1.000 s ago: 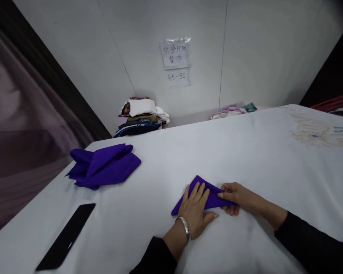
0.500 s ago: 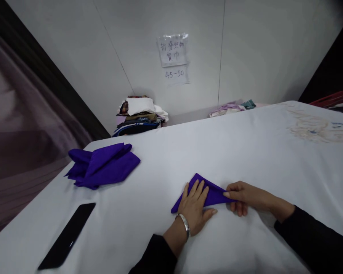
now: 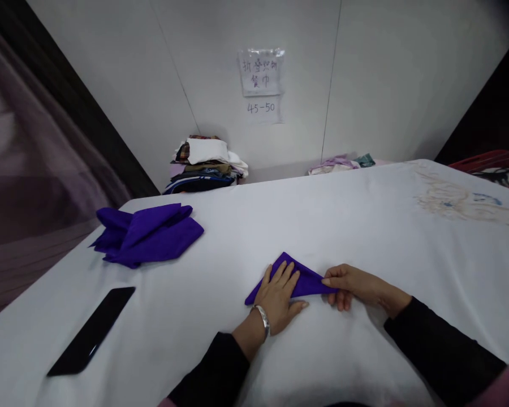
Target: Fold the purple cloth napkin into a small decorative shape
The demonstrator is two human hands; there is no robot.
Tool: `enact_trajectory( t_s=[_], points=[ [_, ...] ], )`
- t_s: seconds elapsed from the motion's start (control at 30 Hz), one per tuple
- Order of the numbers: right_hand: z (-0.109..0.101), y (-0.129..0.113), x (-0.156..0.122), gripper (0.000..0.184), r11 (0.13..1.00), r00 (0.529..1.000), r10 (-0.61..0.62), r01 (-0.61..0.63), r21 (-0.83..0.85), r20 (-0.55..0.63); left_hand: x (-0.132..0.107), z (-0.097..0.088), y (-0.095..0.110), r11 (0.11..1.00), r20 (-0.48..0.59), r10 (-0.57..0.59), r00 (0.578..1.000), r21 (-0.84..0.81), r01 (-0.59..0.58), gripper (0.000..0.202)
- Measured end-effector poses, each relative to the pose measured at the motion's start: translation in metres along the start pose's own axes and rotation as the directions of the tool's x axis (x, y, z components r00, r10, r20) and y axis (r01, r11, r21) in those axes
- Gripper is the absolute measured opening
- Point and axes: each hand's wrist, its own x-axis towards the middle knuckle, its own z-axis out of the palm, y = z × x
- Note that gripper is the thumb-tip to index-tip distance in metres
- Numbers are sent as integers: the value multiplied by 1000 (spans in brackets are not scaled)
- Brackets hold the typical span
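A purple napkin (image 3: 309,284), folded into a triangle, lies on the white tablecloth (image 3: 220,345) in front of me. My left hand (image 3: 276,299) rests flat on its left part, fingers stretched out and slightly spread, covering some of the cloth. At the napkin's right corner, my right hand (image 3: 348,284) pinches the tip between thumb and fingers. Part of that corner is hidden in the grip. Farther left sits a second piece of purple cloth (image 3: 152,234), loosely bunched, apart from both hands.
A flat black slab (image 3: 91,332), phone-like, lies at the front left. Stacked clothes (image 3: 206,167) and a smaller fabric pile (image 3: 335,164) stand beyond the table's far edge. A handwritten sign (image 3: 262,85) hangs on the wall. Embroidery (image 3: 449,200) marks the cloth at right.
The whole view has shifted slightly. Both hands keep the same hold on the napkin, and its triangular shape looks the same.
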Motion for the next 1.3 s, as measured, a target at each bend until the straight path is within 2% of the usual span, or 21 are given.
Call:
enact_trajectory(
  t_s=[0.33, 0.6, 0.7, 0.8, 0.9, 1.07, 1.17, 1.23, 1.3],
  points=[
    [3, 2, 1, 34, 1000, 1000, -3, 3, -17, -26, 0, -6, 6, 1000, -45, -15, 999, -23, 14, 62],
    [8, -1, -3, 34, 997, 997, -70, 69, -36, -15, 13, -1, 48, 1000, -196, -5, 981, -24, 0, 54],
    [8, -2, -4, 35, 996, 997, -77, 77, -40, -10, 23, 3, 57, 1000, -240, -9, 971, 3, 10, 49],
    [9, -3, -4, 34, 997, 997, -73, 73, -13, -1, 29, 8, 57, 999, -304, -29, 952, 11, 34, 41],
    [12, -4, -5, 34, 998, 998, -57, 57, 26, 6, 31, 14, 54, 999, -372, -37, 928, 9, 43, 24],
    [17, -7, -9, 37, 991, 996, -77, 72, 110, 40, 29, 17, 48, 1000, -458, 21, 889, 28, -9, 11],
    [19, -12, -13, 39, 971, 985, -171, 163, 177, 35, 28, 5, 46, 997, -513, 0, 858, -66, -40, 16],
    [20, -15, -14, 37, 935, 957, -286, 291, 202, -55, 27, -11, 48, 980, -531, -64, 845, -192, -47, 20],
    [20, -17, -14, 30, 879, 891, -406, 442, 181, -202, 24, -31, 52, 937, -524, -168, 835, -347, -30, 19]
  ],
)
